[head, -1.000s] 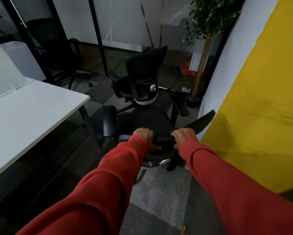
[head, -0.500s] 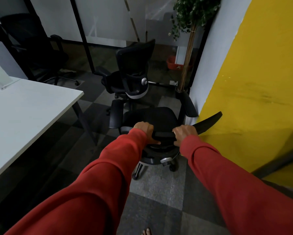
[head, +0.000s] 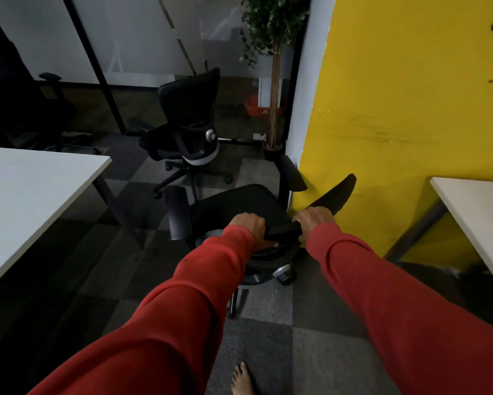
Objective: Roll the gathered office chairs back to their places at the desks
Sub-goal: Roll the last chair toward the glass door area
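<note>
A black office chair (head: 234, 203) stands right in front of me on the grey carpet, its seat facing away. My left hand (head: 248, 223) and my right hand (head: 313, 219) both grip the top edge of its backrest, close together. Beyond it stands a second black chair (head: 187, 132) with a silver knob, turned partly away. A third dark chair (head: 37, 109) sits in shadow at the far left. A white desk (head: 26, 201) is on my left and another white desk (head: 479, 218) shows at the right edge.
A yellow wall (head: 405, 109) runs close along the right, its corner next to the chair's right armrest. A potted tree (head: 273, 81) stands by the corner, with a red tub (head: 254, 105) behind glass. My bare foot (head: 241, 379) is on the carpet.
The chair in my hands has rolled back away from the second chair, widening the gap. My view has swung right, bringing the right-hand desk into sight. Both hands keep their grip.
</note>
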The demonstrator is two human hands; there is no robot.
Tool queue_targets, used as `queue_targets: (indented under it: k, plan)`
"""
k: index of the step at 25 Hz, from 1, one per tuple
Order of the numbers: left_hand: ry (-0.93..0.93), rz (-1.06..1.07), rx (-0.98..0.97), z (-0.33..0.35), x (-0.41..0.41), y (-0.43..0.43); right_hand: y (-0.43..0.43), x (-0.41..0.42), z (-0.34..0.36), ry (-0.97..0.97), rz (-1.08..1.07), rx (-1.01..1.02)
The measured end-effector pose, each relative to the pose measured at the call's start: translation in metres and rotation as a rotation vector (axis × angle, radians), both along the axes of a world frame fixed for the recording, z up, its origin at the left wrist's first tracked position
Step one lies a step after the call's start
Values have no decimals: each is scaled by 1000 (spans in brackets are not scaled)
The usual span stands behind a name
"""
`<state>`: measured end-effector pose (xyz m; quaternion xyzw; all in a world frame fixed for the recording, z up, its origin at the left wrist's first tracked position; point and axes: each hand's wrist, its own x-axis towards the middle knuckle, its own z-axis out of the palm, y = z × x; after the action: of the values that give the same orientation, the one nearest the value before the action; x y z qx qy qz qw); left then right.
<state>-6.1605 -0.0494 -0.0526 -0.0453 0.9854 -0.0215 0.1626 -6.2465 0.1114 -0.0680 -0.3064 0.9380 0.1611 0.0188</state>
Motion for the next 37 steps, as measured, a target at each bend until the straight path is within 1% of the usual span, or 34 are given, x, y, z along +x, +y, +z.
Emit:
queue_targets:
  k: [5, 10, 16, 18, 22, 28, 31, 37]
  plan:
    - [15, -22, 17, -4, 46, 36, 41, 50, 1, -14, -23, -18]
    - [30, -7, -17, -2, 93, 53, 60, 106, 3, -25, -46, -40]
    - [43, -100, -70, 0, 155, 64, 78, 177, 1, -18, -67, 8]
    - [64, -148, -66, 1, 174, 72, 86, 199, 2, -14, -100, 15]
    - [84, -267, -37, -1, 213, 84, 100, 253, 2, -21, -235, -7]
    - [109, -415, -22, 0, 280, 67, 89, 344, 0, -80, -413, -39]
    - [111, -488, -31, -2, 313, 58, 82, 394, -2, -90, -466, -44]
    - [141, -599, -46, -2, 359, 71, 92, 462, -1, -110, -552, -51]
